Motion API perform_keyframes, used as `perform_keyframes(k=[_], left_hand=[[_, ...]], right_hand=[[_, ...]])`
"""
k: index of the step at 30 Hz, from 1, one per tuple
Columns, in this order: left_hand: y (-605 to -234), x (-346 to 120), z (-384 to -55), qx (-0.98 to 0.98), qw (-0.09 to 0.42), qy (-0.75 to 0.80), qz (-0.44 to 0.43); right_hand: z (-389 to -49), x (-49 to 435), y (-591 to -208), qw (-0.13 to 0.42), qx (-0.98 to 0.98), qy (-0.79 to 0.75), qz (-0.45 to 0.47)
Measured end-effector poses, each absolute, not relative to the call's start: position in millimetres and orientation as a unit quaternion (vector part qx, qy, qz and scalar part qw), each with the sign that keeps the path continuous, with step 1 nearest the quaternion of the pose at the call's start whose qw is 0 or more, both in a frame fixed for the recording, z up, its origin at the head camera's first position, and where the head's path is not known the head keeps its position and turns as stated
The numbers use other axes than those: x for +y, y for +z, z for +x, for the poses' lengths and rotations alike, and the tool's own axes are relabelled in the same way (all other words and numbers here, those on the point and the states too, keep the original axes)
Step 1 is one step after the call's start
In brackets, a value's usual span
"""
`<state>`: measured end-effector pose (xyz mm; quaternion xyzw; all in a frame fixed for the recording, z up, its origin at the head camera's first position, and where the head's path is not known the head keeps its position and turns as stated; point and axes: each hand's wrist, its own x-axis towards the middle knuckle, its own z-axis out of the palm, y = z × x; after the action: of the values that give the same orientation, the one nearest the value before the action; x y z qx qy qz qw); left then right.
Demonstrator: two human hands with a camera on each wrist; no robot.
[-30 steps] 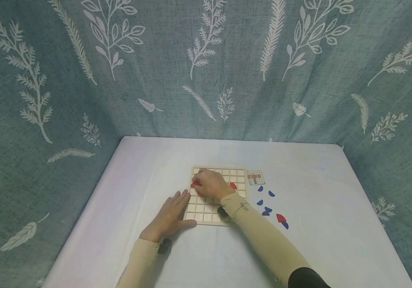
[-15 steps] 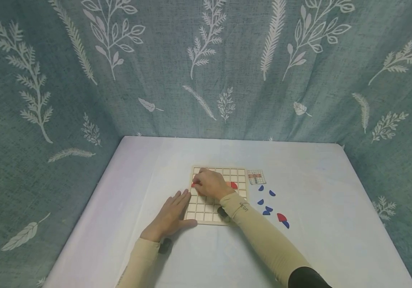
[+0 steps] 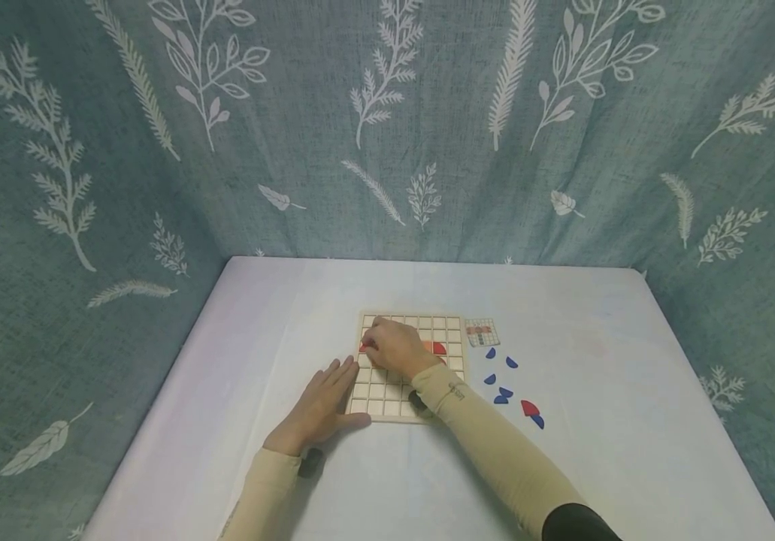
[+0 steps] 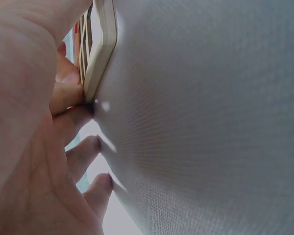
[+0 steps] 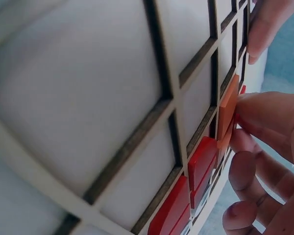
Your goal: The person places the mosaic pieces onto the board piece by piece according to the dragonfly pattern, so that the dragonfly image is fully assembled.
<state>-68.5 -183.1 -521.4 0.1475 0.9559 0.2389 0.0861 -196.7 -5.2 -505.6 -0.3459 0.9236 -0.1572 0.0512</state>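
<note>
A wooden grid board (image 3: 376,394) lies on the white table. My right hand (image 3: 397,346) reaches over it, fingers curled, thumb and index finger pinching a small red piece (image 3: 363,348) at the board's left side. In the right wrist view, an orange piece (image 5: 228,108) sits in the grid close to the thumb, with red pieces (image 5: 202,159) nearer the camera. My left hand (image 3: 319,402) lies flat with fingers spread at the board's left edge, its thumb along the front corner. The left wrist view shows its fingers beside the board's wooden edge (image 4: 104,54).
A small card with a printed grid pattern (image 3: 482,332) lies at the board's right. Several blue half-round pieces (image 3: 505,392) and a red piece (image 3: 530,408) are scattered nearby on the table (image 3: 597,361). A leaf-patterned curtain (image 3: 306,150) hangs around the table's back and sides.
</note>
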Motion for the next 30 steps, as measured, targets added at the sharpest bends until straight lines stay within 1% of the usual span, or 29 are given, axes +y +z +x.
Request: perform_keyframes(k=[7, 18, 21, 26, 30], left_hand=[[-524, -182, -68, 0.955, 0.087, 0.244, 0.143], [-523, -179, -69, 0.956, 0.09, 0.242, 0.139], [-523, -179, -69, 0.956, 0.089, 0.243, 0.14], [-522, -180, -68, 0.954, 0.081, 0.248, 0.147], [-522, -182, -68, 0.956, 0.077, 0.239, 0.149]], right_hand=[[-194, -2, -507, 0.021, 0.919, -0.145, -0.367], [-192, 4, -506, -0.015, 0.917, -0.162, -0.363], [-189, 11, -503, -0.04, 0.913, -0.176, -0.366], [-179, 24, -493, -0.106, 0.894, -0.21, -0.382], [-170, 35, -481, -0.135, 0.889, -0.223, -0.377]])
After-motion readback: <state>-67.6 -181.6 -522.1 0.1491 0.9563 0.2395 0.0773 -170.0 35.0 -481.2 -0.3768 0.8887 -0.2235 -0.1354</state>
